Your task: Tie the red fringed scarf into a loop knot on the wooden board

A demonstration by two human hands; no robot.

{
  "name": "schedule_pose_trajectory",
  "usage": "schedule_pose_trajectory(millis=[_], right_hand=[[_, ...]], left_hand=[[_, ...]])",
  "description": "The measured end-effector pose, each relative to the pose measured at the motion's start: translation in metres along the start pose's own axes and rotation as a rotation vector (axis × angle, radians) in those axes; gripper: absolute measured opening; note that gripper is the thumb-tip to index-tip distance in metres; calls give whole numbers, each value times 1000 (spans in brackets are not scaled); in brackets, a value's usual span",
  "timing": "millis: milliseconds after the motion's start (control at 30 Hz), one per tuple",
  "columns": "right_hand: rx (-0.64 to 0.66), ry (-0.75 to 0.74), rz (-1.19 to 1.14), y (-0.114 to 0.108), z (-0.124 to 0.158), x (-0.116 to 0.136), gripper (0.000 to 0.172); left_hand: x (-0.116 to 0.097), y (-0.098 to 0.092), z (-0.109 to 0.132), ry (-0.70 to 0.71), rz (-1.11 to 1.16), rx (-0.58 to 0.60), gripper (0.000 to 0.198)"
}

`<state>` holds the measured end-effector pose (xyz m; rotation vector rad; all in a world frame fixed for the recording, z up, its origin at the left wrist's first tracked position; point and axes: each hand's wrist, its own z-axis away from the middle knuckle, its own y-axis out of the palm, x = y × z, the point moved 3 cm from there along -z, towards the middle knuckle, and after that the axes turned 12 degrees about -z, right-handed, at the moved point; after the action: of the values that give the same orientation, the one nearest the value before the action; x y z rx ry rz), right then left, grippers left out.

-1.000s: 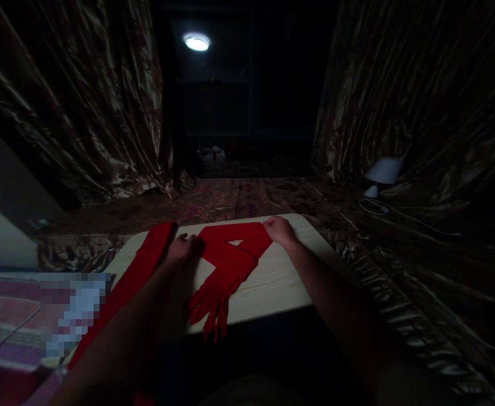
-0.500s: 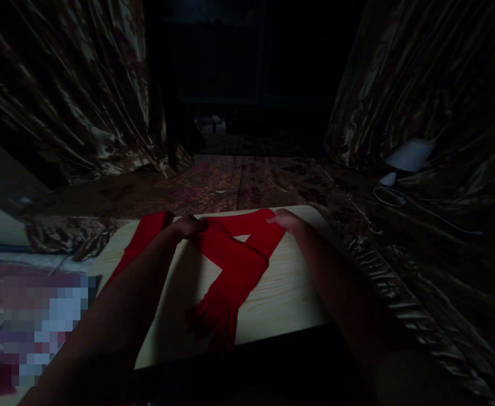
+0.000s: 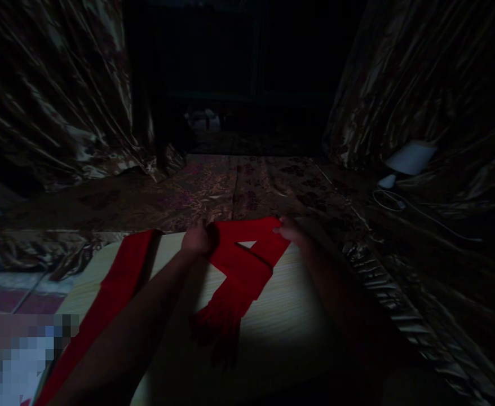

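Note:
A red scarf [image 3: 247,262] with a fringed end lies folded across itself on a pale wood-grain table [image 3: 285,316]. My left hand [image 3: 197,237] is closed on the upper left of the folded part. At the upper right corner of the fold, my right hand [image 3: 288,230] pinches the cloth. Between the folded layers a small gap shows the table top. The fringe points towards me, spread on the table. Another long stretch of the scarf runs down the table's left side, partly hidden behind my left forearm.
Beyond the table is a ledge covered with patterned cloth [image 3: 213,180]. A small white lamp [image 3: 412,157] with a loose cable stands at the right. Heavy curtains [image 3: 61,90] hang on both sides. A blurred-out patch covers something at the lower left. The room is dim.
My left hand has shifted slightly right and its grip on the scarf has turned upright. The scarf's left stretch shows more fully. The view has moved, so the table appears lower.

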<state>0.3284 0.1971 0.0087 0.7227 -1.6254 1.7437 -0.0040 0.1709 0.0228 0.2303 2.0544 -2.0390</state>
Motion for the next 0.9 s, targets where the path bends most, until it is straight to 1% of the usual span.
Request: schedule_pose_trajectory(millis=[67, 100, 167, 233, 267, 333, 400, 500, 667, 767, 833, 867, 900], right_hand=[[-67, -34, 118, 1, 9, 8, 45], [-112, -97, 188, 2, 15, 13, 50], [-181, -279, 334, 8, 32, 25, 58], [-164, -409, 428, 19, 47, 30, 63], [-134, -428, 459, 25, 54, 29, 66], [-74, -407, 502, 35, 61, 22, 67], [-39, -370, 519, 41, 63, 12, 68], [-31, -353, 525, 45, 60, 1, 68], [-44, -348, 514, 45, 59, 2, 69], [-75, -385, 492, 40, 63, 10, 68], [-106, -482, 446, 35, 68, 19, 62], [-114, -541, 404, 32, 71, 23, 55], [-106, -593, 351, 29, 75, 27, 45]], left_hand=[[-18, -1, 10, 148, -234, -153, 66], [-27, 1, 16, 231, -310, -197, 68], [-38, 7, 28, 331, -369, -212, 71], [-42, 17, 39, 363, -388, -162, 73], [-40, 23, 42, 365, -394, -132, 74], [-35, 34, 47, 365, -399, -100, 73], [-30, 41, 49, 369, -392, -112, 72], [-24, 46, 48, 381, -369, -137, 72], [-24, 45, 46, 385, -329, -127, 72], [-30, 38, 50, 420, -283, -162, 67], [-44, 29, 60, 542, -194, -176, 57], [-53, 24, 68, 628, -129, -169, 52], [-64, 18, 77, 720, -57, -152, 48]])
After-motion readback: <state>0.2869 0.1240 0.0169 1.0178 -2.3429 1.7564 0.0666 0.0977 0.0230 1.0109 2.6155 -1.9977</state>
